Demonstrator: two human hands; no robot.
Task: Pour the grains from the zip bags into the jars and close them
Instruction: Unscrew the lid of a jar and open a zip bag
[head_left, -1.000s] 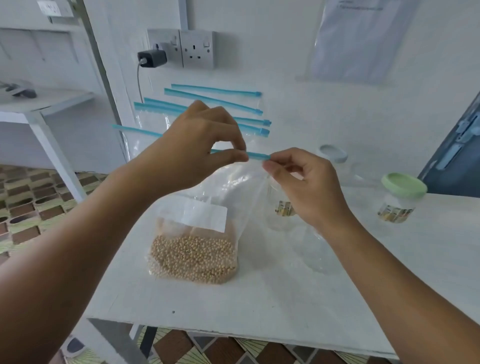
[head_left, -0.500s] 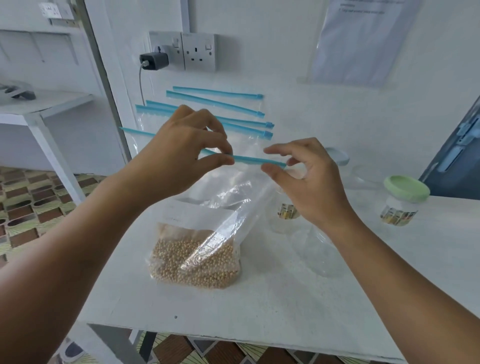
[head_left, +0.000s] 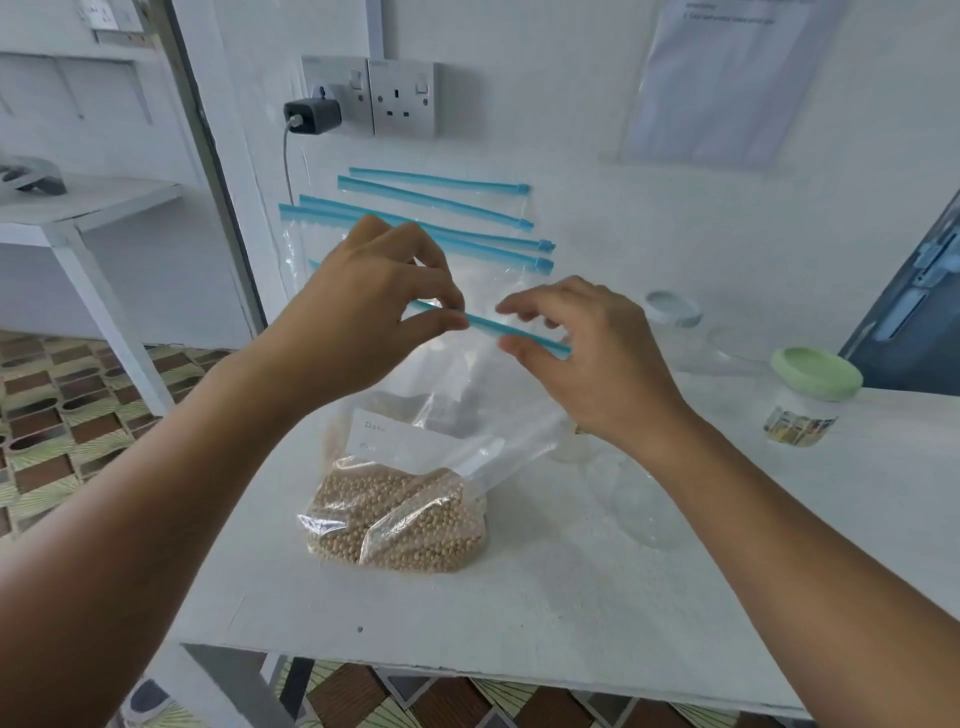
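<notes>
**Right hand slides off along the blue seal**

Since a second ago the right hand (head_left: 587, 364) has drawn rightward along the blue zip strip (head_left: 491, 326) and away from the left, and its pinch has loosened; thumb and forefinger now sit parted around the strip's right end, fingers curved but not clamped; the left hand (head_left: 363, 322) still pinches the strip between thumb and forefinger; the zip bag (head_left: 415, 467) stands on the white worktop (head_left: 571, 597), its lower part full of pale round grains (head_left: 395, 519), a white label on its front; more blue-sealed bags (head_left: 441, 208) lean against the wall behind; a green-lidded jar (head_left: 808, 395) stands to the right, a grey-lidded jar (head_left: 672, 312) further back beside the right hand.
</notes>
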